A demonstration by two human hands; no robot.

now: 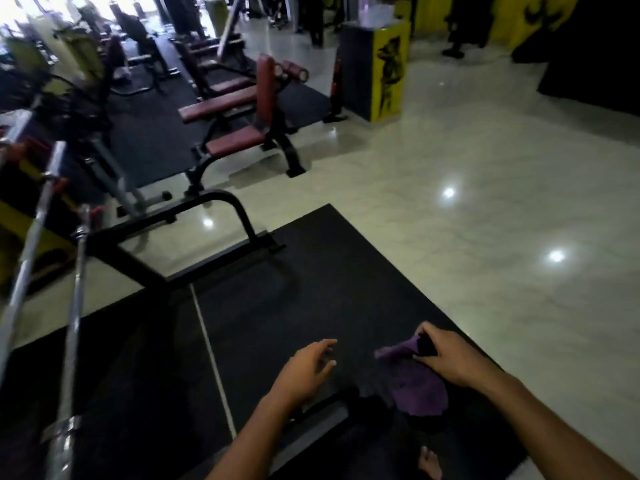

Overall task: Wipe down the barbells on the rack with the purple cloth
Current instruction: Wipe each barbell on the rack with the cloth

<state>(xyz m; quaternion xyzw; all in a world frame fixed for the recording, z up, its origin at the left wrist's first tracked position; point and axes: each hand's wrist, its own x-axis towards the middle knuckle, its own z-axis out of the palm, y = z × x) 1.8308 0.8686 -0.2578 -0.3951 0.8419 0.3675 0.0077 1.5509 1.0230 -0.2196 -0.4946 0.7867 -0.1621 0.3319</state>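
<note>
Bare forearms, no sleeves; bare foot [429, 462]

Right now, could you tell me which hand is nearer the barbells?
Left. The left hand hangs open over the mat, closer to the barbells at far left. The right hand, gripping the cloth, is farther away.

This is a gym. Black-framed exercise benches with maroon padded seats [228, 109] stand in a row on dark rubber floor mats [329, 271] laid over glossy pale tiles [485, 202]. Long chrome steel barbells [74, 317] rest on a black metal rack [180, 223], and a yellow pillar panel bearing a black bodybuilder silhouette [389, 71] stands beyond.
</note>
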